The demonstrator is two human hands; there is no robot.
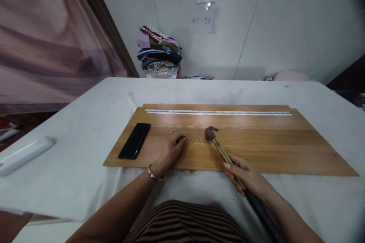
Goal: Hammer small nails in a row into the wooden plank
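My right hand [246,176] is wrapped round the greenish-yellow and black handle of a claw hammer [222,152]. Its rusty head hangs over or rests on the wooden board [273,142]; which of the two I cannot tell. On the board's left half lies my left hand [172,147], its thumb and fingers pinched together, with anything between them too small to make out. Just beyond those fingertips are a few loose nails [173,132]. A row of small nail heads [194,138] runs along the board from my left hand past the hammer head.
A black phone [135,141] lies on the board's left end. Two white measuring strips [219,112] stretch along its far side. The white-covered table [85,121] also bears a white rounded object [27,155] at left. Folded cloths [160,53] are stacked by the wall.
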